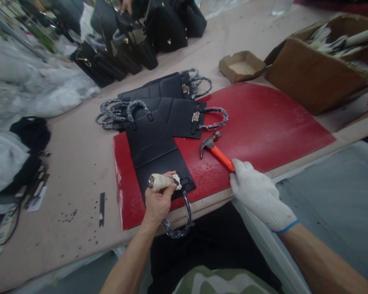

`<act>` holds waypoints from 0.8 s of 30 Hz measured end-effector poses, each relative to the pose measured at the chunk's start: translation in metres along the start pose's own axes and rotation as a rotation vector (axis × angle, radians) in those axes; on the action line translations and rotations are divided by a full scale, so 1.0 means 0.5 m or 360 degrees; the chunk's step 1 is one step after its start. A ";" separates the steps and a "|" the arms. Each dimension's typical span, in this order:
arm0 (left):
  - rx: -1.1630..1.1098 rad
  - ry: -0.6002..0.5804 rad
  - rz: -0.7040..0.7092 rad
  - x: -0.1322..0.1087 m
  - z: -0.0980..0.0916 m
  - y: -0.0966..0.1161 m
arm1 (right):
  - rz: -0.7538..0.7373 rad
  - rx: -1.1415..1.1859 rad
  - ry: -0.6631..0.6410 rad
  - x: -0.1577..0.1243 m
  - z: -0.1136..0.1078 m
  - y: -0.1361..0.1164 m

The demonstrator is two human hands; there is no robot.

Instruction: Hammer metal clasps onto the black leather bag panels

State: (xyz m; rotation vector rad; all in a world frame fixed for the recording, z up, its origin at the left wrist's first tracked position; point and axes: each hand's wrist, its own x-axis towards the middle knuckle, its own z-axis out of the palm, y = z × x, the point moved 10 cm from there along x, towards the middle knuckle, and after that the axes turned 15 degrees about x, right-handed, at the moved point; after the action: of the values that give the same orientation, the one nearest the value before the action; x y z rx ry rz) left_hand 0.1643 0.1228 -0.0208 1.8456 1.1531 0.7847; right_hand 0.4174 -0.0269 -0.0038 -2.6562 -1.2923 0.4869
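Observation:
My bare left hand (pixel 158 204) grips a punch (pixel 162 182) with a pale wrapped shaft and a metal striking end. Its working end meets a flat black leather bag panel (pixel 153 151), beside the base of a plastic-wrapped handle (pixel 188 210) hanging over the table edge. In a white knit glove, my right hand (pixel 254 192) is closed around the orange handle of a claw hammer (pixel 219 151). The hammer head is to the right of the panel, above a red mat (pixel 248 122). More black bag panels (pixel 184 114) with gold clasps lie just beyond.
At the back right stand a shallow cardboard tray (pixel 241 67) and a larger cardboard box (pixel 319 73) with gloves and tools. Finished-looking black bags (pixel 165 28) stand at the back, near another person's hand (pixel 126 6). Plastic-wrapped items (pixel 39 77) line the left side.

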 end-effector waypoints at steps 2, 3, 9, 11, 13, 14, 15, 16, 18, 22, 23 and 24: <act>0.0021 0.0011 -0.0006 0.000 -0.002 -0.002 | 0.0001 0.0008 0.0000 0.000 -0.001 0.000; 0.0027 0.0012 -0.0009 0.000 -0.002 -0.002 | 0.0001 0.0009 -0.0001 0.000 -0.002 0.001; 0.0023 -0.0021 0.0008 0.003 0.004 0.005 | 0.0000 0.0016 -0.0008 0.001 0.001 0.003; 0.0023 -0.0027 0.0010 0.004 0.006 0.005 | -0.0001 0.0025 -0.0007 0.001 0.001 0.003; 0.0021 -0.0035 0.0005 0.004 0.007 0.003 | -0.0004 0.0028 -0.0001 0.001 0.001 0.002; 0.0021 -0.0034 0.0000 0.004 0.007 0.002 | -0.0007 0.0027 0.0002 0.001 0.000 0.002; 0.0023 -0.0031 -0.0002 0.004 0.006 0.002 | -0.0010 0.0026 0.0004 0.001 0.000 0.001; 0.0027 -0.0026 -0.0001 0.004 0.005 0.001 | -0.0014 0.0022 0.0004 0.001 -0.001 0.000; 0.0042 -0.0022 0.0005 0.004 0.004 0.002 | -0.0020 0.0015 0.0006 0.001 -0.001 0.000; 0.0069 -0.0043 0.0019 0.006 0.005 0.003 | -0.0020 -0.0001 0.0008 0.001 0.000 0.000; 0.0082 -0.0048 0.0032 0.007 0.006 0.005 | -0.0017 -0.0003 0.0010 0.000 -0.001 0.000; 0.0099 -0.0053 0.0052 0.007 0.007 0.009 | -0.0014 -0.0007 0.0009 0.000 -0.001 0.000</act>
State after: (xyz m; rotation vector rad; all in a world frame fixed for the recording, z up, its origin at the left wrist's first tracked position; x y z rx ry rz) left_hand 0.1702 0.1237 -0.0182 1.9261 1.1406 0.7407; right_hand 0.4178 -0.0269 -0.0033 -2.6520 -1.3047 0.4759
